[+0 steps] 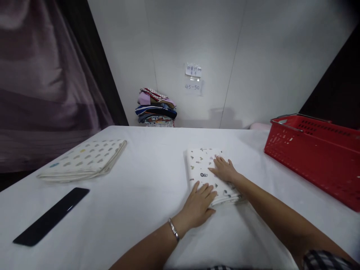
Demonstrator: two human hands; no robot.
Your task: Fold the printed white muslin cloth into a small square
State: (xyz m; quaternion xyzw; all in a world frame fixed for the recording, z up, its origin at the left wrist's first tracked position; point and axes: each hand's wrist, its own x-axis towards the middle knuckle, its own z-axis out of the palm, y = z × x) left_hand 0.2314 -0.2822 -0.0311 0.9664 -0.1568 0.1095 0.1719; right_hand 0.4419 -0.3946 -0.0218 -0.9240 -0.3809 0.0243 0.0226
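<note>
A folded white cloth [201,165] with a small plant-like print lies on the white table in front of me. My left hand [198,204] rests at its near left edge, fingers spread over the fabric and thumb near the front fold. On the upper right part of the same cloth my right hand [224,169] lies flat, fingers apart. Neither hand grips the fabric. The layered folds show along the cloth's near edge; part of its right side is hidden under my right hand and forearm.
Another folded cloth [90,159] with grey shapes lies at the table's left, behind a flat black strip [52,217]. A red basket [312,157] with metal handles stands at the right. Stacked folded fabrics [156,108] rise beyond the back edge of the white table [140,210].
</note>
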